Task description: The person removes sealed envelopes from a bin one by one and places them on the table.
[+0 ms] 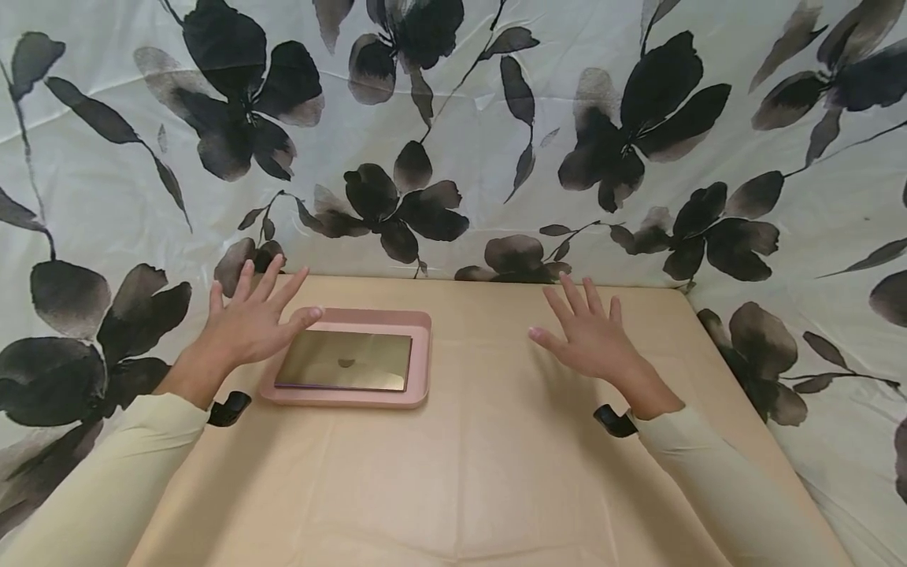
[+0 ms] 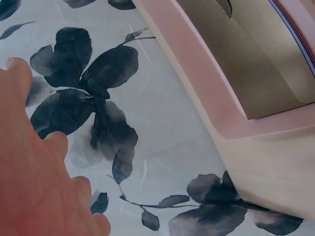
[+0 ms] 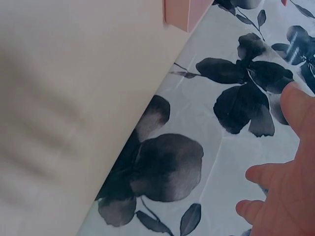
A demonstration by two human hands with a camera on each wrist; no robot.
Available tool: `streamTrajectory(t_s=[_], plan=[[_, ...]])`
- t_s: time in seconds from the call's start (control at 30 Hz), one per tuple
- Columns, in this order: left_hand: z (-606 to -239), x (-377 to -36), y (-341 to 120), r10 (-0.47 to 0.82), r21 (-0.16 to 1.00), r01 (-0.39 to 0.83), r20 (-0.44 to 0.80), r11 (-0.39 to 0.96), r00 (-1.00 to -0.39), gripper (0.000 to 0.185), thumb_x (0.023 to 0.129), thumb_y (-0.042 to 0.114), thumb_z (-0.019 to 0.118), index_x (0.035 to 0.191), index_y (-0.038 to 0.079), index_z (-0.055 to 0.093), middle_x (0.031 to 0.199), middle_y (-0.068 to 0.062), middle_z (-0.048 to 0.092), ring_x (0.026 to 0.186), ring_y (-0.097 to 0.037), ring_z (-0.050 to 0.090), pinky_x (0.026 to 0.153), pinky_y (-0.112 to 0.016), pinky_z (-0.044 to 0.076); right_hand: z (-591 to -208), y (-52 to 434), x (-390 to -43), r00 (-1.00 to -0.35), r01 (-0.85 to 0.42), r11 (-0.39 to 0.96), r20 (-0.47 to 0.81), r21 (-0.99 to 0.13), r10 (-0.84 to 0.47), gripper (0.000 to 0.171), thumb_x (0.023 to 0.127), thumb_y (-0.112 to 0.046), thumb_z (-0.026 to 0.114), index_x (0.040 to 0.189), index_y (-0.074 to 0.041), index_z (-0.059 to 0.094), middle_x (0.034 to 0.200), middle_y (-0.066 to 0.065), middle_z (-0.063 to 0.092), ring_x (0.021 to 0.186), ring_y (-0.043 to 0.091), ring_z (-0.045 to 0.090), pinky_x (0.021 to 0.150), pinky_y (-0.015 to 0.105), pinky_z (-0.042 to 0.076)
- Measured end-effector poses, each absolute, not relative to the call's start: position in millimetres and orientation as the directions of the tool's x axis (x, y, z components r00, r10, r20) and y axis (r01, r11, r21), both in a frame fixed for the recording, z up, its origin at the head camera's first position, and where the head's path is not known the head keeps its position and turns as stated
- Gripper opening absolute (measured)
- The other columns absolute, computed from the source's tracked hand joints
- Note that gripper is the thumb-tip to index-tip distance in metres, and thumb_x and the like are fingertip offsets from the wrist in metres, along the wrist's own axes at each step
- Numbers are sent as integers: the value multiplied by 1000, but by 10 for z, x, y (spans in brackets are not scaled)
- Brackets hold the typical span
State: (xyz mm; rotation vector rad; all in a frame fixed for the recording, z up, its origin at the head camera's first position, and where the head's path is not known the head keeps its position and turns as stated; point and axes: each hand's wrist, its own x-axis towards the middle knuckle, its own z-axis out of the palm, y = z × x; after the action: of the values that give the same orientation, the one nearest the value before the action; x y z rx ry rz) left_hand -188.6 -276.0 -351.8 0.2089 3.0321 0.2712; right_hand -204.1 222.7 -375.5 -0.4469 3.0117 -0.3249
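Observation:
A pink tray [image 1: 418, 354] with rounded corners lies on the left half of the table. Inside it is a flat, gold-coloured rectangular packet [image 1: 354, 358] with a small dark notch near its middle; in the left wrist view, layered edges of the packet [image 2: 256, 59] show along one side. My left hand [image 1: 251, 319] is raised with fingers spread, its thumb overlapping the tray's upper left corner in the head view. Off to the right, my right hand [image 1: 588, 335] hovers over the table with its fingers spread too. Both hands hold nothing.
A tan covering spreads over the table [image 1: 482, 465]. Behind and along both sides hangs a white cloth [image 1: 510, 228] with dark floral print. Each wrist carries a black strap, such as the left strap [image 1: 229, 409].

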Motion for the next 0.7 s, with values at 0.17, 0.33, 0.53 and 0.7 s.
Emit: streamTrajectory(t_s=[0.17,0.33,0.53,0.7], plan=[[-3537,-1883,-2766,158,189,141,-76,972,-985,86,101,76,28,169,30,2,175,-15,-15,156,-54,-19,111,-86,-13,-3766,2105,-2080,-948,-302,930,-34,-211,-315,90,100,-72,44,169,-20,17,178,11,-4,161,46,-12,118,82,-8],[-3546,-1891,-2760,162,181,147,-74,973,-984,87,101,77,29,169,30,4,176,-14,-12,158,-52,-17,114,-84,-12,-3777,2009,-2101,-943,-321,926,-19,-198,-331,89,100,-70,46,169,-22,18,178,9,-3,162,44,-11,119,82,-5],[-3536,-1896,-2786,162,160,148,-74,976,-984,86,101,77,27,169,31,3,176,-13,-9,158,-52,-15,115,-83,-11,-3794,1914,-2120,-934,-345,917,-20,-201,-356,87,101,-69,46,169,-20,19,178,9,-2,162,45,-10,120,81,-3],[-3574,-1857,-2802,156,166,142,-79,976,-984,87,101,77,28,169,29,6,177,-13,-3,159,-51,-10,116,-83,-11,-3826,1841,-2128,-928,-358,912,-26,-198,-370,88,101,-70,46,168,-21,20,178,9,0,162,44,-9,121,81,-2]])
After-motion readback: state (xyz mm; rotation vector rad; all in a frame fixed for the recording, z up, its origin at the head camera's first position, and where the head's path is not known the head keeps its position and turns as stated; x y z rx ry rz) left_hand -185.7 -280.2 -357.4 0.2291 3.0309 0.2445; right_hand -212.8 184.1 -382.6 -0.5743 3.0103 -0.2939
